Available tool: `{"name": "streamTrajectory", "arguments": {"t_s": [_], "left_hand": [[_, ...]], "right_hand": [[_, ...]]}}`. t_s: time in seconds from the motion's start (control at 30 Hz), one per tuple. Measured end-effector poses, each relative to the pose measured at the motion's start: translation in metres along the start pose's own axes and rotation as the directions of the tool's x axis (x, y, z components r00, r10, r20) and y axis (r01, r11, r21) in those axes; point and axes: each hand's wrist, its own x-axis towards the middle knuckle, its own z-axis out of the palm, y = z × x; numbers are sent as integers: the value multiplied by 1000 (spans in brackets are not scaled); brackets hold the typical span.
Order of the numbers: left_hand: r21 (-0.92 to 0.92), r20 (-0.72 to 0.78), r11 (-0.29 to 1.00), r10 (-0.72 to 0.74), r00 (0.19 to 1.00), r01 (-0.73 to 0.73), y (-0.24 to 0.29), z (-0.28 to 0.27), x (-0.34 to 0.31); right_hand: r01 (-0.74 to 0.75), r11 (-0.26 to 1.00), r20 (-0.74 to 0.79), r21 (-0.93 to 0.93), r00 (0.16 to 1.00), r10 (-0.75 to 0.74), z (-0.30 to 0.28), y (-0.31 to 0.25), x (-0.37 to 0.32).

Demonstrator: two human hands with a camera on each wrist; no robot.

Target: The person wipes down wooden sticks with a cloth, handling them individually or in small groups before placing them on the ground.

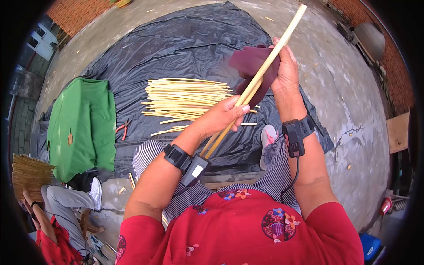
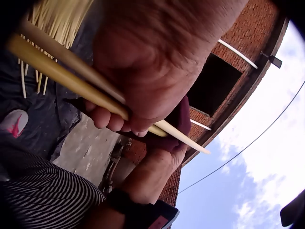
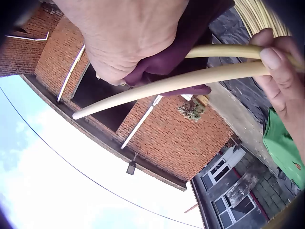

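My left hand (image 1: 225, 115) grips two pale peeled sticks side by side, thumb laid along them. The longer stick (image 1: 289, 31) slants up past my right hand (image 1: 286, 70), its tip free in the air. In the right wrist view the other stick (image 3: 219, 51) runs into a maroon cloth (image 3: 164, 62), which my right hand (image 3: 128, 38) clutches in curled fingers; the stick's far end is hidden there. The longer stick (image 3: 167, 85) passes outside the grip. Below my left hand (image 2: 152, 71), in the left wrist view, both sticks stay close together.
A pile of similar sticks (image 1: 187, 97) lies on black plastic sheeting (image 1: 176, 48). Red-handled pliers (image 1: 124, 129) are left of it, beside a green cloth (image 1: 81, 128). Another person's leg (image 1: 73, 198) and a bundle of thin stalks (image 1: 31, 174) show at the lower left.
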Motion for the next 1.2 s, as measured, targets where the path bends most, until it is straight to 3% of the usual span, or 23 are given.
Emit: {"name": "streamTrajectory", "arguments": {"t_s": [0.27,0.33,0.4,0.6,0.8,0.9,1.0,1.03,1.13,1.2], "left_hand": [[-6,34,1000,-16,999,16,-4,9,0],[2,50,999,-51,997,50,-4,10,0],[20,47,999,-38,998,37,-5,9,-1],[26,-3,998,64,998,-64,-7,5,0],[-33,-78,990,131,988,-134,-3,0,2],[-108,-147,983,131,980,-148,2,-4,-1],[-198,-187,959,167,968,-203,4,-12,-5],[-251,-207,942,174,963,-224,6,-14,-5],[-354,-224,896,196,955,-267,7,-19,-5],[-278,-197,933,178,964,-229,3,-24,-6]], "right_hand": [[1,994,-38,113,999,4,-34,-15,34],[124,990,-29,72,992,-122,-20,-27,22],[135,988,36,80,990,-138,-19,-30,18],[61,998,150,12,987,-62,-2,-20,3],[-139,990,264,5,955,133,18,5,-26],[-260,962,338,-85,901,273,22,27,-46],[-238,940,361,-244,877,316,33,28,-63],[-169,934,386,-316,876,289,34,34,-66],[-247,815,375,-525,792,482,23,32,-71],[-191,836,374,-514,827,419,27,35,-71]]}}
